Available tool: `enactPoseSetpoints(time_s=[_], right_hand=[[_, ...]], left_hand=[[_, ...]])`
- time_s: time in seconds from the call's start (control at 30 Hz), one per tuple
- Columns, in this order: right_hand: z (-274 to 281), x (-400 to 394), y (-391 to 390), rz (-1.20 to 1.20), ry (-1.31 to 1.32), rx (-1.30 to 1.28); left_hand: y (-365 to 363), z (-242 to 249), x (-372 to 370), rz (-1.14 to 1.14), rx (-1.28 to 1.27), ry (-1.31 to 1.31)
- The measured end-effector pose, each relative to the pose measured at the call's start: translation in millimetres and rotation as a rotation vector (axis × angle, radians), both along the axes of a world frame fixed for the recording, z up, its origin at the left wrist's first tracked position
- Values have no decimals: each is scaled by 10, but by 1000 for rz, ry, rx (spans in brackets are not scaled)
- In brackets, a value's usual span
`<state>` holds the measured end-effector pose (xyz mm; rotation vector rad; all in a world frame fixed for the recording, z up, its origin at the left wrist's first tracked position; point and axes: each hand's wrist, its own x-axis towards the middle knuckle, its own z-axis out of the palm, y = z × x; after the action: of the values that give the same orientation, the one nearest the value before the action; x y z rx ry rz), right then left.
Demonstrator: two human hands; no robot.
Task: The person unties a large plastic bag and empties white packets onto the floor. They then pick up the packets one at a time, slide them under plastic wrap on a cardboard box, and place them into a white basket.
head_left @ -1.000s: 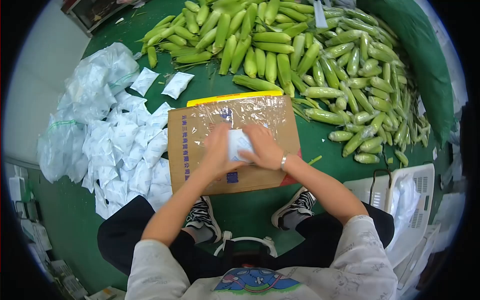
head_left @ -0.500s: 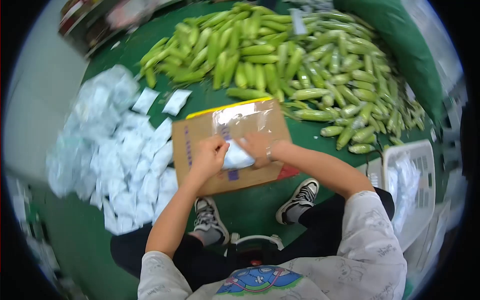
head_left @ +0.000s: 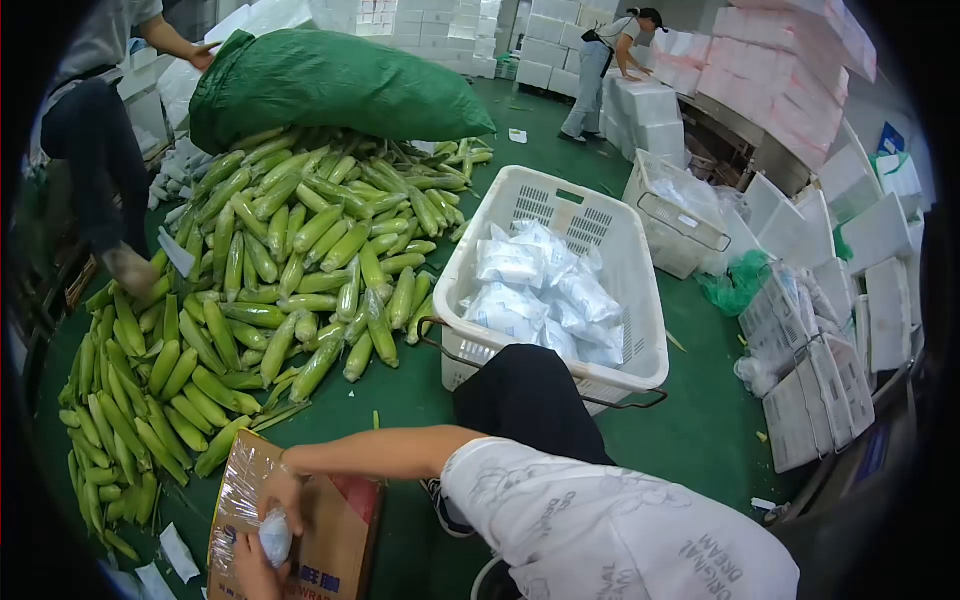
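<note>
Both my hands are over a cardboard box at the lower left of the head view. Fingers of my right hand are closed around the upper end of a small white packet. My left hand is closed against the packet's lower side, partly cut off by the frame's bottom. Clear wrap shines on the box's left part. Beyond the box lies a large pile of green corn. A white basket holding several wrapped white packs stands right of the pile.
A large green sack rests on the pile's far side, with a person beside it at the left. Another person bends over white boxes at the back. Crates and foam boxes line the right side.
The view has swung to the right, bringing the basket and two people into sight. The white packet, flat on the box under my hands before, is now gripped upright and looks more bunched.
</note>
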<state>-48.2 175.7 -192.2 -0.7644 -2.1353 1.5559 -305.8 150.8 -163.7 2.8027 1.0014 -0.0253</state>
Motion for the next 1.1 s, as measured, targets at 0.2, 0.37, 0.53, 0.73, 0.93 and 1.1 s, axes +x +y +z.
enactPoseSetpoints(time_s=[0.2,0.37,0.53,0.73,0.93,1.1], right_hand=[[59,-91,169,-415,-478,405],[-271,-877,-635,-600,-557,589],[-165,-562,-1944,-556,-292,1298],[11,-479,-1889,-316,-409,981],[50,-610,-807,266,-596,145],[-597,-865,-80,221,-223,-101]], left_hand=[[-222,547,253,8,-238,-38],[-472,363,147,-200,-510,-221],[-618,-387,-113,228,-1188,-449],[-538,-188,-12,3,-821,123],[-1050,696,266,171,-305,-119],[-774,251,170,420,-180,-4]])
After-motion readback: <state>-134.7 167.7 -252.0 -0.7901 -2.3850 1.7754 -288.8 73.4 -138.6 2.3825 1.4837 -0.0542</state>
